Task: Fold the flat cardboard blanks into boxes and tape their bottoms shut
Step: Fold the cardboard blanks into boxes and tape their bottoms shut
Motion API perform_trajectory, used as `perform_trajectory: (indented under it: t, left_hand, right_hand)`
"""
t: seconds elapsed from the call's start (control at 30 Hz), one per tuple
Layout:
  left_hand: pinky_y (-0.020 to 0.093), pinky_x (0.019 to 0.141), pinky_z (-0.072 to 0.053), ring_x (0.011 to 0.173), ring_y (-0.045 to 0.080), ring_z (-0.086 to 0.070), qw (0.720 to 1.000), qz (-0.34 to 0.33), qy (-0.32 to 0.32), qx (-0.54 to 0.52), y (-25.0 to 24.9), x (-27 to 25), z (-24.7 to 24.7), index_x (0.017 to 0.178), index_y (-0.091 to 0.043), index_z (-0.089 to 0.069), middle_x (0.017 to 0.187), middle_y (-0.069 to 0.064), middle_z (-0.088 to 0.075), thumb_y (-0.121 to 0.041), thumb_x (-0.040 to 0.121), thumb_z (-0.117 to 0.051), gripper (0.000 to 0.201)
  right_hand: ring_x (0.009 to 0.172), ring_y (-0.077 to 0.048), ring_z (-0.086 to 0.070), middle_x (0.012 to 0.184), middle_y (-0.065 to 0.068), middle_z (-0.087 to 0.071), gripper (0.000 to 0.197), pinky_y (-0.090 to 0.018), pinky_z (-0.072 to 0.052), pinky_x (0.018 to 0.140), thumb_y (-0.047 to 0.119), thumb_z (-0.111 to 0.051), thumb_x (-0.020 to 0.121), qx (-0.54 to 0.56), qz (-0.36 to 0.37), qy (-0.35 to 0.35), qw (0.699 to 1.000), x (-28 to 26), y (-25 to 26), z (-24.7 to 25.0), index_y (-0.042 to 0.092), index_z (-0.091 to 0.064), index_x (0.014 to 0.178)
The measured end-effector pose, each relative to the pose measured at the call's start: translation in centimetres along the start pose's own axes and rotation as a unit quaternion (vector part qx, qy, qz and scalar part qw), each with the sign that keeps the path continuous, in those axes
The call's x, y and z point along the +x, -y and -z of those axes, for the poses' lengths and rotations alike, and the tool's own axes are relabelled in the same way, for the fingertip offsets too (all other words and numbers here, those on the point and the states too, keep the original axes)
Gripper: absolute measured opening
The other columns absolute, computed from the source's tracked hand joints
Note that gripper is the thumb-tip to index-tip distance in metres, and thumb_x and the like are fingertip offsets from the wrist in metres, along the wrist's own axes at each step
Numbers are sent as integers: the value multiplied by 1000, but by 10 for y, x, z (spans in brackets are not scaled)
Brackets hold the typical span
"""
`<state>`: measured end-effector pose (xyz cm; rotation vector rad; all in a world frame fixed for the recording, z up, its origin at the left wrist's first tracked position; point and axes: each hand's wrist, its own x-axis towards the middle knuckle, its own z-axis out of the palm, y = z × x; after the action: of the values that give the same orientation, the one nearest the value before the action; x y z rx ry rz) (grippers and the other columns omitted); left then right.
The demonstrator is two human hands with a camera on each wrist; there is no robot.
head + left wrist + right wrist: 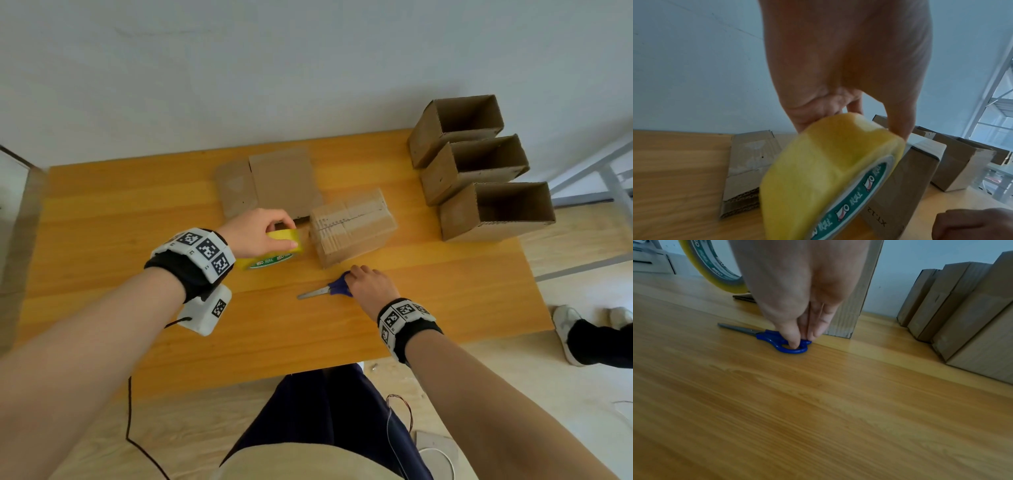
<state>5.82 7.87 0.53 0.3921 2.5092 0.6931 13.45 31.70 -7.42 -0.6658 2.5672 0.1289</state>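
Note:
My left hand [287, 236] grips a yellow tape roll [274, 253] [818, 170] just above the wooden table [137, 212], close to the left side of a folded cardboard box [352, 226] [900, 186]. That box stands with its closed flaps up, and glossy tape lies along the seam. In front of it blue-handled scissors [329, 289] [777, 340] lie flat, blades pointing left. My right hand [351, 277] [803, 340] pinches their handle, one fingertip set in a loop. A stack of flat blanks [281, 181] [750, 162] lies behind the roll.
Three folded boxes [455, 126] [476, 168] [496, 209] stand open in a row at the table's right end. A white wall runs behind the table. Another person's shoes [568, 329] are on the floor to the right. Bare tabletop shows at the left and front.

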Motion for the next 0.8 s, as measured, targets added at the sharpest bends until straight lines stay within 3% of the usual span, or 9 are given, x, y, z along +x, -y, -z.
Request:
perform_trajectory:
  t: [0.13, 0.33, 0.47, 0.57, 0.67, 0.73, 0.8]
  left_hand:
    - [24, 53, -26, 58, 7, -35, 1000, 1, 15, -9, 0, 0, 2, 119, -24, -58, 67, -6, -39, -39, 85, -64, 37]
    - [26, 59, -34, 64, 10, -42, 999, 3, 35, -25, 1, 2, 1, 119, -26, -60, 73, -1, -48, -38, 85, -64, 37]
    - [26, 59, -34, 64, 11, -42, 999, 4, 36, -30, 3, 1, 0, 116, -26, -60, 74, 0, -47, -36, 85, -65, 33]
    - [24, 59, -35, 67, 10, -44, 999, 3, 36, -35, 3, 2, -1, 115, -26, -60, 76, -2, -49, -33, 85, -66, 32]
    - [23, 61, -36, 71, 11, -45, 998, 7, 42, -35, 2, 3, -2, 114, -26, -60, 76, -5, -47, -32, 85, -66, 30]
    - [22, 61, -35, 71, 7, -45, 998, 11, 45, -41, 2, 4, -2, 114, -24, -60, 77, -7, -47, -32, 85, -66, 31]
    - [24, 64, -36, 75, 9, -47, 998, 14, 44, -47, 2, 3, -3, 115, -23, -60, 78, -7, -48, -32, 85, -67, 32]
  right_hand:
    - [113, -28, -49, 129, -13, -48, 29, -34, -41, 88, 11, -39, 99, -21, 10, 6, 1000, 0, 0, 0, 5, -47, 126]
    - [112, -28, -52, 127, -15, -49, 29, -35, -44, 89, 7, -40, 98, -42, 8, 41, 998, -1, 2, 5, 1, -48, 126]
    - [102, -26, -58, 122, -12, -52, 27, -34, -49, 74, 12, -44, 98, -6, -15, 90, 996, -5, 3, 7, 4, -50, 123]
    - [88, -26, -59, 113, -11, -58, 28, -32, -45, 66, 21, -46, 98, 81, -52, 139, 986, -10, 1, 13, 5, -50, 121]
    - [75, -22, -57, 102, -16, -66, 25, -32, -49, 66, 18, -55, 93, 293, -94, 180, 934, -16, -2, 14, 1, -59, 111]
    - [66, -20, -62, 98, -20, -69, 16, -35, -56, 73, 12, -61, 90, 449, -114, 177, 868, -24, -2, 15, 1, -61, 101]
    - [69, -20, -65, 94, -16, -70, 10, -40, -57, 82, 8, -63, 89, 550, -121, 174, 808, -30, 0, 19, 3, -58, 95]
